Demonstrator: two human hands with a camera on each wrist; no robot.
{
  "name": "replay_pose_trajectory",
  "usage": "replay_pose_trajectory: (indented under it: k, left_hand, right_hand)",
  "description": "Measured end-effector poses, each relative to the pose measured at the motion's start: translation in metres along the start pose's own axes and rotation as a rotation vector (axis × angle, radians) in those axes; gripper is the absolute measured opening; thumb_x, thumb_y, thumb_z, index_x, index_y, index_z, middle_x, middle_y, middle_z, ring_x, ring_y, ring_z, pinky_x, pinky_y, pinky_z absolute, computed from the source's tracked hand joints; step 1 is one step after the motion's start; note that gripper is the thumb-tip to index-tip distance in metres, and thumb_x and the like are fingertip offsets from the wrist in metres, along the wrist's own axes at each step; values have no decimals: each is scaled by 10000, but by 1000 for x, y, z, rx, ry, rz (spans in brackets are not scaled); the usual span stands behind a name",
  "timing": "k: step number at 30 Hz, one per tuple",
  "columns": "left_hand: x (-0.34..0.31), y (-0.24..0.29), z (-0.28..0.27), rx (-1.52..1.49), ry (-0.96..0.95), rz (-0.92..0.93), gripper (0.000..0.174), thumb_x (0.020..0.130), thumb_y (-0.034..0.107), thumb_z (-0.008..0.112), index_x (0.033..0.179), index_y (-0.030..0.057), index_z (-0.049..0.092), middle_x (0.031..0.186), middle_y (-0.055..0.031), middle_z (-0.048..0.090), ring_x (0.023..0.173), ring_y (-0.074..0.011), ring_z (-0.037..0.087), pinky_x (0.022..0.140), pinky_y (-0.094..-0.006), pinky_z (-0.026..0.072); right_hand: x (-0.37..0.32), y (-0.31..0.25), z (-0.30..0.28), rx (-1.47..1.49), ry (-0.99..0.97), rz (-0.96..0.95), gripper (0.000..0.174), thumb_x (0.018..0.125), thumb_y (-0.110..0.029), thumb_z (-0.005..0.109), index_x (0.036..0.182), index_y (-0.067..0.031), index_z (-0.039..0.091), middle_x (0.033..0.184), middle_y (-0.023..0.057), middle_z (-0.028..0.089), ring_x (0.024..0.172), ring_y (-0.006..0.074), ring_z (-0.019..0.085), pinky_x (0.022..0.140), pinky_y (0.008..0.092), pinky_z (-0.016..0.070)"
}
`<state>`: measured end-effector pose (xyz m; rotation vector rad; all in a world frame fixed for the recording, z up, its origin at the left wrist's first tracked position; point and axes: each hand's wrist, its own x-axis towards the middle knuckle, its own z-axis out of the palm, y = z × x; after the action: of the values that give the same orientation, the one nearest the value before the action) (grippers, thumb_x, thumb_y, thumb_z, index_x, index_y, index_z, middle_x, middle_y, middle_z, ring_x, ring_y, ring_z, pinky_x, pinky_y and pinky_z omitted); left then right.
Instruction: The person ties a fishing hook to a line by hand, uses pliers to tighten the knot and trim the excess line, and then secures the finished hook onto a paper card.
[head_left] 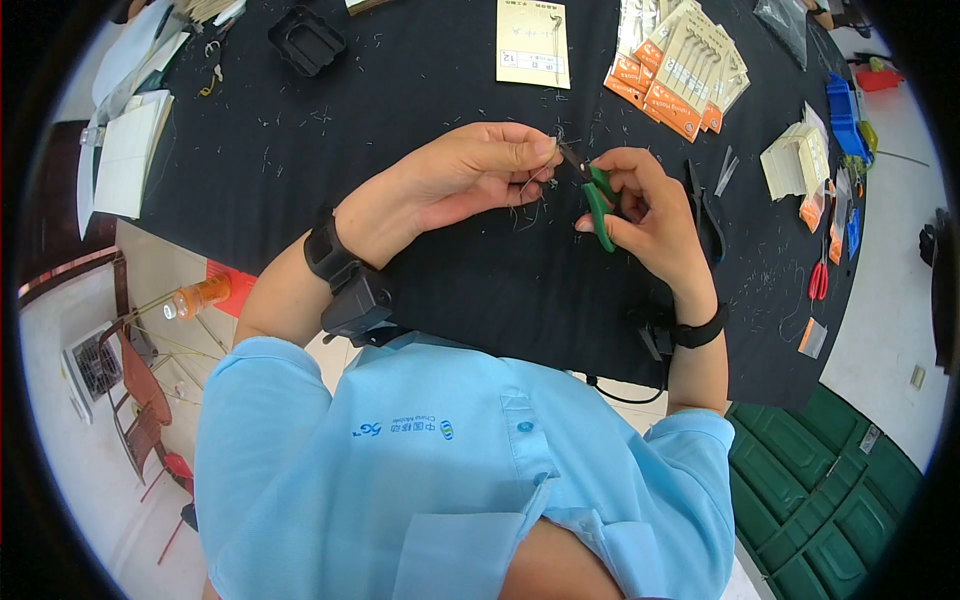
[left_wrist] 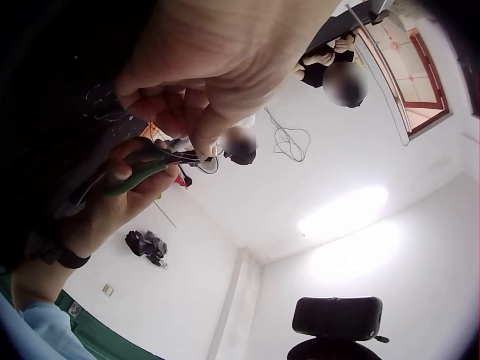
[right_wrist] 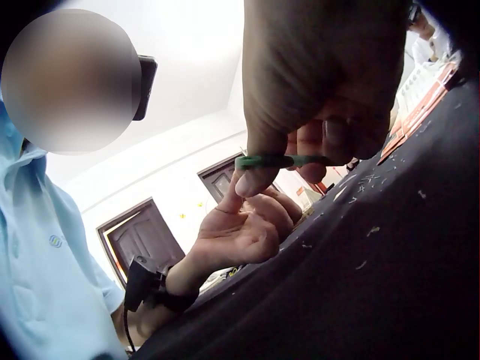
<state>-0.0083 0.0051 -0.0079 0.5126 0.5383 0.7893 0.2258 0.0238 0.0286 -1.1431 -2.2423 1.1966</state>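
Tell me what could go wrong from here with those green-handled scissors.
The tips of the scissors sit right by the left hand, so a slip of the right hand might nick a finger. Small pale scraps litter the dark cloth, so a newly dropped bit could be hard to find.

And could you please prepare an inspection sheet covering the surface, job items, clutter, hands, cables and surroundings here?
Surface: black cloth, strewn with pale clippings.
Job items: green-handled scissors, blades at the left fingertips; fine thread. Whether the blades touch it is too small to tell.
Clutter: fishing-hook packets, black tray, red-handled scissors.
Hands: left hand pinches the thread; right hand holds the green-handled scissors.
Cables: black cable loops at the near table edge.
Surroundings: brown chair, bottle, green panels.
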Motion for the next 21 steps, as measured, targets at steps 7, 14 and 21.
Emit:
replay_pose_trajectory:
  k: [7,14,21]
  left_hand:
    - [1,0,-3,1,-25,8,198,837,285,702,829,116,599,842,4,554,829,-107,515,838,-307,425]
    - [0,1,0,1,19,7,203,834,281,706,828,109,598,839,4,552,829,-108,517,843,-305,425]
    - [0,1,-1,-2,-3,10,201,840,275,699,849,100,600,853,-5,563,833,-111,522,846,-298,426]
  right_hand:
    - [0,1,0,7,-5,1,442,707,-147,774,1066,-79,525,688,13,573,533,74,436,497,218,339]
    - [-1,2,2,-5,-2,1,409,725,-120,744,1067,-75,524,679,16,572,530,74,452,496,218,349]
    - [-1,1,2,2,3,13,382,723,-67,698,1065,-73,527,683,30,582,529,79,474,503,217,368]
